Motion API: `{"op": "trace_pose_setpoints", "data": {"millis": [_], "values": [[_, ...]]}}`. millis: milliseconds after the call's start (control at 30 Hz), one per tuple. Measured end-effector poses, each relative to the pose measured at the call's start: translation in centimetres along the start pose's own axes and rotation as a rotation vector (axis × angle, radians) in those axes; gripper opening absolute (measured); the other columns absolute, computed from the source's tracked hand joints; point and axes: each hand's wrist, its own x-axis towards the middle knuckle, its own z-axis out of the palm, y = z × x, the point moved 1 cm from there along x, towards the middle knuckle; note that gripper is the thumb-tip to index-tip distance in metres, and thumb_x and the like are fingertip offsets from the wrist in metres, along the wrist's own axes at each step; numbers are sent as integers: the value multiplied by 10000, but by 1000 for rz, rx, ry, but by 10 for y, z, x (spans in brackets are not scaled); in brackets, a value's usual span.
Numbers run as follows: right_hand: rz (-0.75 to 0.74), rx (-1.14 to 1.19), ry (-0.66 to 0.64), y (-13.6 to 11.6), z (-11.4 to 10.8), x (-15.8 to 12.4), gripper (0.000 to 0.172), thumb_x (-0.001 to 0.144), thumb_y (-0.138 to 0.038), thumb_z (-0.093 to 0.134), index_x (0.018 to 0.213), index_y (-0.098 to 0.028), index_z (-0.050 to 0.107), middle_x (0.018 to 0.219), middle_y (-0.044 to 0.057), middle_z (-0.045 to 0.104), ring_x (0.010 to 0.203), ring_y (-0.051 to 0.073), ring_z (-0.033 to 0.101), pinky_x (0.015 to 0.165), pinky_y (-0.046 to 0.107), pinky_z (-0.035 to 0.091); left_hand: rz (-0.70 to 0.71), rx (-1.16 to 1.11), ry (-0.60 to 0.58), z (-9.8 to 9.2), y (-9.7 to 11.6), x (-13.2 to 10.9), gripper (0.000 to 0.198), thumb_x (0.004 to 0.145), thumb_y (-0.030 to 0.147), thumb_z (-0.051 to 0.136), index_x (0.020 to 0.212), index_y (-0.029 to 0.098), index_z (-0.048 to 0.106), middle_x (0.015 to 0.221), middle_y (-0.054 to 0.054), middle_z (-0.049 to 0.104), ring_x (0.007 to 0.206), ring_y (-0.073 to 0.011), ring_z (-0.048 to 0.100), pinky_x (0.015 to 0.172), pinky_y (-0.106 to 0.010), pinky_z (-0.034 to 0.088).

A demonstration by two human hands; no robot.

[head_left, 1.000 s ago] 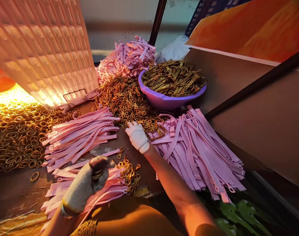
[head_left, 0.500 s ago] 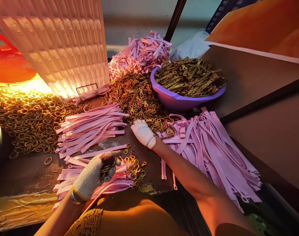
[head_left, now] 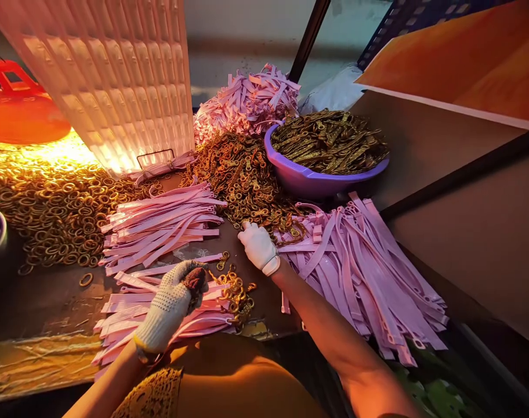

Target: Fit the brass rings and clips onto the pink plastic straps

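My left hand [head_left: 174, 305], in a knitted work glove with dark finger coverings, is closed above a bundle of pink straps [head_left: 129, 316]. Metal rings showed in its grasp half a second ago; the curled fingers now mostly hide them. Brass clasps [head_left: 238, 299] lie at the right ends of those straps. In a white glove, my right hand [head_left: 259, 249] touches the near edge of a heap of small brass pieces [head_left: 242, 180]. Its fingers are pinched together, and whatever is between them cannot be made out.
Loose rings [head_left: 64, 215] cover the left, near a lit red lamp [head_left: 25, 110] and a ribbed panel [head_left: 129, 81]. A purple basin [head_left: 325, 184] heaped with brass pieces stands behind more pink straps [head_left: 360, 267]. Another strap heap [head_left: 251, 96] is at the back.
My left hand has turned and closed further, hiding the rings that showed. My right hand has shifted slightly right and nearer, with its fingers drawn to a pinch. The view has moved slightly.
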Motion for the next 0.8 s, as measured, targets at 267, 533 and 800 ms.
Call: {"op": "trace_pose_setpoints", "data": {"millis": [267, 533, 800], "values": [[-43, -35, -128, 10, 21, 0, 233, 972, -99, 448, 933, -88, 678, 940, 164, 620, 874, 208, 517, 710, 317, 316, 128, 139, 47, 6, -3, -3, 347, 949, 491, 503, 762, 199, 508, 616, 32, 532, 479, -83, 448, 433, -194, 374], [-126, -29, -42, 2, 17, 6, 264, 983, -68, 419, 964, -75, 682, 1264, 227, 583, 1100, 277, 505, 909, 402, 371, -210, -276, -32, 14, 7, -11, 483, 721, 548, 786, 779, 201, 455, 662, 61, 476, 533, -59, 448, 489, -173, 401], [-215, 249, 45, -12, 16, -7, 336, 839, -66, 529, 1152, -102, 645, 1143, 140, 647, 1047, 223, 578, 957, 314, 444, -161, -308, 2, 15, 11, -4, 534, 658, 532, 838, 704, 190, 431, 612, 79, 449, 499, -43, 406, 443, -151, 365]]}}
